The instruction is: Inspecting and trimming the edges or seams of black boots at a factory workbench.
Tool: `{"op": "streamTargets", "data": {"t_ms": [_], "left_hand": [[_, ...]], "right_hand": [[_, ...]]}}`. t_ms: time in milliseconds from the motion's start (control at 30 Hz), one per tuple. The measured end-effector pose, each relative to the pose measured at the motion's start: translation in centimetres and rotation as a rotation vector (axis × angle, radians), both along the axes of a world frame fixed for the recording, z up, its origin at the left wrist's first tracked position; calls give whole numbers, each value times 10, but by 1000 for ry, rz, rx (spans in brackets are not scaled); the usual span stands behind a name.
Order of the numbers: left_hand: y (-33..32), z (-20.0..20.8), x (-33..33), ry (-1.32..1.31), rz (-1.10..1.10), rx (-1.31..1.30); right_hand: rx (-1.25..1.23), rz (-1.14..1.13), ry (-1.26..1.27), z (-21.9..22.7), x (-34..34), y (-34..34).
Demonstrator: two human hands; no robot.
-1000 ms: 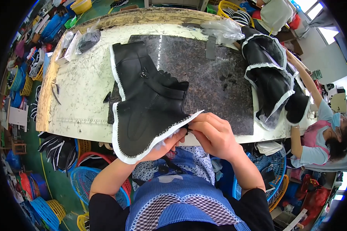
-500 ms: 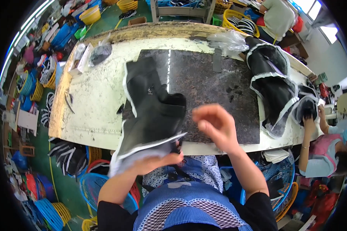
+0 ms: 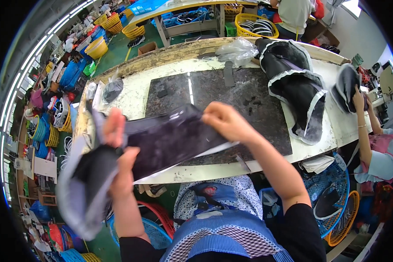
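Observation:
A black boot upper with grey lining and pale edging stretches between my hands over the near part of the bench. Its left portion, a grey-lined flap, is blurred by motion. At the left end, my left hand grips the upper, fingers pointing up and thumb apart, some of it hidden by the folds. My right hand is closed on the upper's right end, knuckles up. Beneath lies a dark scuffed cutting board. Farther right rests a stack of black boot uppers with furry grey lining.
A clear plastic bag lies at the bench's back edge, a bagged dark bundle at its left. A blue basket stands below on the right. To the right, a co-worker's hands hold a dark lined piece.
The boot upper has swung out sideways, its left part lifted leftward. My right hand, apart from it before, now grips its end. The co-worker's piece has been raised.

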State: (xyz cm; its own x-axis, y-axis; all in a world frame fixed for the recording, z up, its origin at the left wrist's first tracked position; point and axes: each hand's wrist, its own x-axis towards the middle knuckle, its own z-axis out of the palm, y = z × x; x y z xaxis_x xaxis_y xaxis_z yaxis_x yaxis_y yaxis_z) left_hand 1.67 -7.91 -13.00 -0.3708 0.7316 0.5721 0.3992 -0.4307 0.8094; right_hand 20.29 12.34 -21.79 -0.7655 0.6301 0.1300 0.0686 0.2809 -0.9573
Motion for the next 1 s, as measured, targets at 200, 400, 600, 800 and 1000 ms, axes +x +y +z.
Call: {"op": "streamTargets", "data": {"t_ms": [200, 400, 600, 800, 1000], "left_hand": [[41, -125, 48, -675, -132, -271], [43, -124, 47, -849, -103, -447], [31, -158, 45, 221, 96, -370], [59, -113, 78, -142, 155, -267], [61, -112, 90, 94, 210, -312]], "right_hand": [[919, -430, -433, 39, -5, 8], [887, -184, -330, -5, -14, -85], [843, 56, -89, 13, 31, -80], [761, -78, 73, 6, 55, -57], [279, -540, 98, -18, 52, -83]]}}
